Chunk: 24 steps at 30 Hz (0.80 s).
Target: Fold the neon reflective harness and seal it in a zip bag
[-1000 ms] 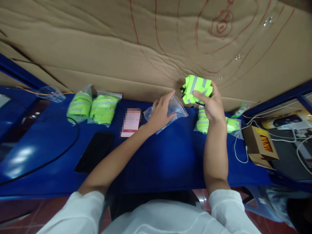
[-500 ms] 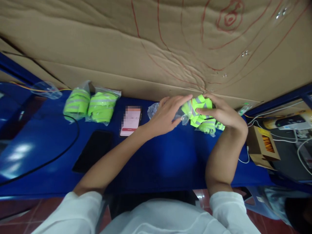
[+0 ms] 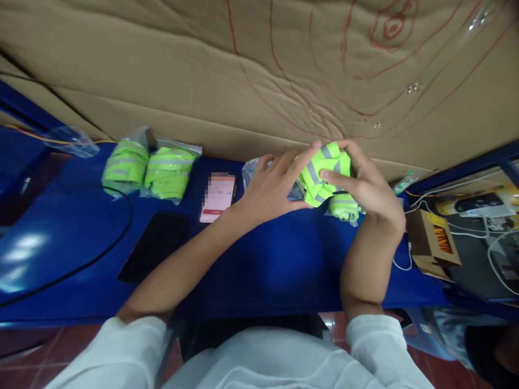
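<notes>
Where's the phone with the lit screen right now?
In the head view, the phone is left of centre on the blue table, between a bagged neon-yellow striped bundle and the left hand.

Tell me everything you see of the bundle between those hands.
The bright yellow-green bundle looks like folded fabric with grey stripes and a dark strip at lower right. The right hand grips it, thumb across its front, above the blue table. The left hand brackets its left side; whether the bundle is bagged is unclear.
</notes>
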Each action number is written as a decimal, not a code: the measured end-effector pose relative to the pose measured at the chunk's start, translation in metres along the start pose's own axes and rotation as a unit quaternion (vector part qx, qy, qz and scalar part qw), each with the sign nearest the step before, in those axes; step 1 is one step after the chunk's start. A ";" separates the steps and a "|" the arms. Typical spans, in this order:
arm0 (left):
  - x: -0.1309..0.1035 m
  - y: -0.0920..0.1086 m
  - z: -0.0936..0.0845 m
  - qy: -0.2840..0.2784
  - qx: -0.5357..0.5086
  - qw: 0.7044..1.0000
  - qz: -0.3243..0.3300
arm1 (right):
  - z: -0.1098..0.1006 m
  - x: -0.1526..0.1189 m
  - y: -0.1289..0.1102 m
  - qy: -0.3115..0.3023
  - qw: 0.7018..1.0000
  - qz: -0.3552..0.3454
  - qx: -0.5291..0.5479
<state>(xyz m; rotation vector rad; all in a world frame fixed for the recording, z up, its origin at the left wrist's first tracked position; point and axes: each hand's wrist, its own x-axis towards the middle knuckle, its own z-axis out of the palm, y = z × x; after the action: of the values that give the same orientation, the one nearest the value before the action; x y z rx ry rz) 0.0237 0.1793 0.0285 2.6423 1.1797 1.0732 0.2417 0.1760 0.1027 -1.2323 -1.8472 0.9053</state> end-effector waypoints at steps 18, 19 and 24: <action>0.000 0.003 -0.018 0.019 0.125 0.991 0.030 | 0.004 -0.005 -0.011 0.001 0.964 -0.192 -0.183; 0.000 0.004 -0.021 0.017 0.127 0.991 0.033 | 0.004 -0.006 -0.012 -0.013 0.964 -0.191 -0.183; -0.001 0.012 -0.028 0.017 0.143 0.989 0.033 | 0.014 -0.010 -0.018 -0.057 0.967 -0.143 -0.202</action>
<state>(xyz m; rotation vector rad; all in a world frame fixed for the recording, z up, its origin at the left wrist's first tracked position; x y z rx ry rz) 0.0137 0.1642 0.0525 2.9060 1.3552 1.0327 0.2244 0.1586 0.1092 -1.1181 -2.3092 0.4620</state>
